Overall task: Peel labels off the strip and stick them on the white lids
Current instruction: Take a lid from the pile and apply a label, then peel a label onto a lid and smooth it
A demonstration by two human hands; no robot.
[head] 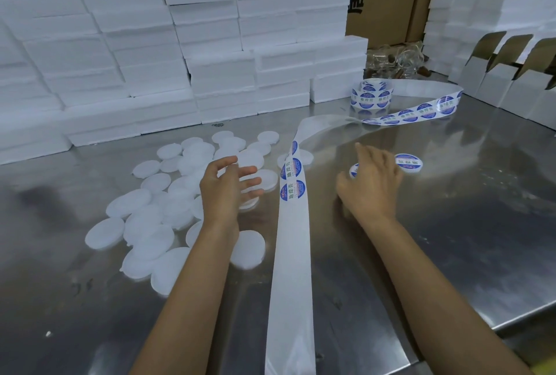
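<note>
Left hand (224, 186) spread open over the white lids (156, 224), holding nothing; right hand (371, 183) resting on a labelled lid (355, 170), right of the label strip (293, 224), grip unclear.

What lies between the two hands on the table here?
In the head view, the label strip runs between the left hand and right hand, its nearest labels still on it.

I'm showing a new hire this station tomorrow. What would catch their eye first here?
Probably the long label strip running down the middle of the steel table, blue round labels still on it. Left of it lies a heap of bare white lids; right of it, one labelled lid beyond the right hand.
</note>
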